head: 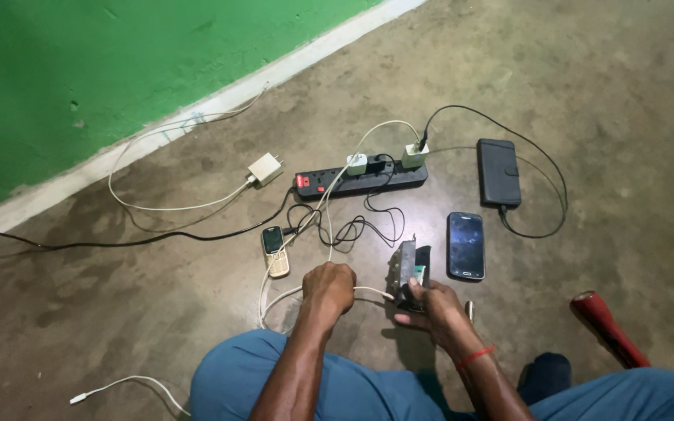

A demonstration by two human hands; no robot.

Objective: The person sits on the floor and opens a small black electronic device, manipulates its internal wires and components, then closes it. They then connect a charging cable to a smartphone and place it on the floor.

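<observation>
left hand (pixel 329 285) pinching a white charging cable (pixel 368 291), right hand (pixel 429 304) gripping a dark phone (pixel 409 269); keeping plug square to port should help.

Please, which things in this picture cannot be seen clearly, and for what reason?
- Head view: the dark device in the right hand is partly covered by fingers; its kind is unclear.
- The white cable end meets that device; whether it is plugged in cannot be told.
- The left hand closes over the cable and hides its own grip.
- The red object is partly covered by the blue-clothed knee.
</observation>
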